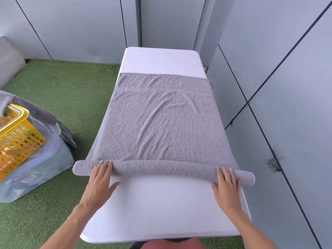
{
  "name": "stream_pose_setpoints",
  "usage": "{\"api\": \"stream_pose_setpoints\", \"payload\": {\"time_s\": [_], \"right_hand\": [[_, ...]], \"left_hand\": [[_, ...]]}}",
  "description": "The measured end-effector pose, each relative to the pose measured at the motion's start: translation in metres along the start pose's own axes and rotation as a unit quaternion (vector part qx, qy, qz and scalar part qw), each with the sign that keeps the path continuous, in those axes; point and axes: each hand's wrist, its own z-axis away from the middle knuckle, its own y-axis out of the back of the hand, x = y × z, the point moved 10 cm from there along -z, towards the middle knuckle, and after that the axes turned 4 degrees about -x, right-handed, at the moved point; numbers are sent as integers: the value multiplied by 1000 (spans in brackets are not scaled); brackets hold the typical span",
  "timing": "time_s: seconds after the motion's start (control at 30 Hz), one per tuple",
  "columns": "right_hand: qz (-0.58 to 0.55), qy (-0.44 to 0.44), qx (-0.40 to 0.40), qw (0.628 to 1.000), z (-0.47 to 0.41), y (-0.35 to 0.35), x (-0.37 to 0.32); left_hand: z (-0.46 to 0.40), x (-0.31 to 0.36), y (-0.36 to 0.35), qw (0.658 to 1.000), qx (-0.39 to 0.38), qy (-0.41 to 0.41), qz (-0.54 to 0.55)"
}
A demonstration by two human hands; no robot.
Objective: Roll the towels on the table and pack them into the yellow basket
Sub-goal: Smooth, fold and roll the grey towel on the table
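Observation:
A grey towel [159, 123] lies spread across the white table [161, 209], its near edge wound into a thin roll [161, 168] that overhangs both table sides. My left hand [101, 182] rests flat on the roll near its left end, fingers spread. My right hand [227, 186] presses flat on the roll near its right end. The yellow basket [16, 139] sits at the far left on a clear plastic bin, tilted, with a grey cloth draped behind it.
The clear plastic bin [41, 175] stands on green artificial turf [68, 97] left of the table. Grey panel walls [287, 87] run close along the table's right side and behind it. A grey block [9, 58] sits at the far left.

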Motion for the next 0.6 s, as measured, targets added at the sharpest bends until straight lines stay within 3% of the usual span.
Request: {"api": "stream_pose_setpoints", "payload": {"time_s": [0.1,0.2,0.37,0.43,0.5,0.6], "right_hand": [[-18,-25,-51,998,-23,16,1],[-8,28,-147,989,-25,23,-5],[-158,2,-337,928,-8,20,12],[-214,-15,-279,936,-18,20,19],[-229,-30,-112,966,-26,34,28],[-60,-10,82,995,-7,56,19]], "left_hand": [[-18,-8,6,1000,-13,11,22],[-23,-14,7,998,-49,28,14],[-28,-26,-10,958,-280,30,53],[-34,-32,-3,955,-257,53,142],[-39,-38,18,968,-126,75,202],[-20,-22,51,988,71,35,135]]}}
